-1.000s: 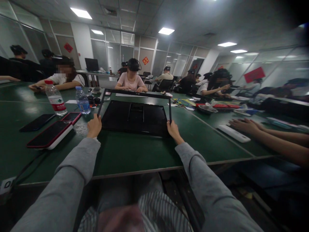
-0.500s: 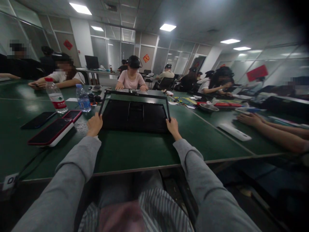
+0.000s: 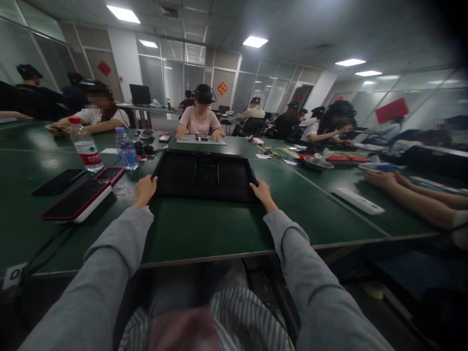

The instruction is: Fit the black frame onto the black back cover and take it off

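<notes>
A wide black rectangular frame (image 3: 252,168) lies over a flat black panel (image 3: 175,175), and from here the two look like one piece. Two thin pale bars run front to back in the panel's middle. My left hand (image 3: 145,190) is closed on the left side of the frame near its front corner. At the opposite side, my right hand (image 3: 262,191) is closed on the right edge. Some fingertips of both hands are hidden behind the edges.
On the left of the green table (image 3: 204,229) stand a red-capped bottle (image 3: 86,146) and a blue-capped bottle (image 3: 126,150), near phones (image 3: 78,199). A white bar-shaped object (image 3: 358,201) lies right, near another person's hands (image 3: 382,179). A person in pink (image 3: 201,119) sits opposite.
The frame's raised far side has come down onto the panel. Both my hands have stayed at the sides, almost in place. The thin board before the person opposite is now in view.
</notes>
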`<state>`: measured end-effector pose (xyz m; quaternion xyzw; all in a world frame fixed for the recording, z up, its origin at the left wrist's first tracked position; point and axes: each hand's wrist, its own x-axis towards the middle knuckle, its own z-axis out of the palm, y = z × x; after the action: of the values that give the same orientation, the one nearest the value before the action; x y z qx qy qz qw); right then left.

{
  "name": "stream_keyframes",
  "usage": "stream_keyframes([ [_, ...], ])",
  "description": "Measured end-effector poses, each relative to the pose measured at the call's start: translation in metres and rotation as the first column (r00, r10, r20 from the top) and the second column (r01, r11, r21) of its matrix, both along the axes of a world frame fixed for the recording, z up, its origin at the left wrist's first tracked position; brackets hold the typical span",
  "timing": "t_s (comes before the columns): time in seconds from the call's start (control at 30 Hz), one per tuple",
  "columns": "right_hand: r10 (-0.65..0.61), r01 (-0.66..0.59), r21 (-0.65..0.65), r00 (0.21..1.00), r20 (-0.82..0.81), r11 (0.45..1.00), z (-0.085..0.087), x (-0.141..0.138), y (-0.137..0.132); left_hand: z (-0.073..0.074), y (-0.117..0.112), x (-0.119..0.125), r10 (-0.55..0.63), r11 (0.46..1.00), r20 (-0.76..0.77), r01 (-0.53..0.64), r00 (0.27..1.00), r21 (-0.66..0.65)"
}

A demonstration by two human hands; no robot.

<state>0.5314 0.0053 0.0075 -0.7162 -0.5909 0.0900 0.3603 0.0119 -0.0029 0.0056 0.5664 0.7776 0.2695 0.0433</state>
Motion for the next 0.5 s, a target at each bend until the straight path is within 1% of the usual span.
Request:
stream_keyframes([
  [0.13,0.02,-0.02,0.023,0.999,-0.03,1.0,-0.002,0.004,0.002,-0.001,0.002,-0.001,-0.003,1.0,0.003,0.003,1.0,0.009],
  [0.3,0.037,-0.034,0.053,0.998,-0.049,0.998,-0.007,0.01,0.007,-0.001,0.003,-0.002,-0.031,1.0,-0.042,0.031,0.999,0.006],
  [0.5,-0.005,0.011,0.087,0.997,-0.072,0.996,-0.009,0.004,0.006,-0.005,0.008,-0.002,-0.033,0.999,-0.091,0.031,0.995,-0.023],
])
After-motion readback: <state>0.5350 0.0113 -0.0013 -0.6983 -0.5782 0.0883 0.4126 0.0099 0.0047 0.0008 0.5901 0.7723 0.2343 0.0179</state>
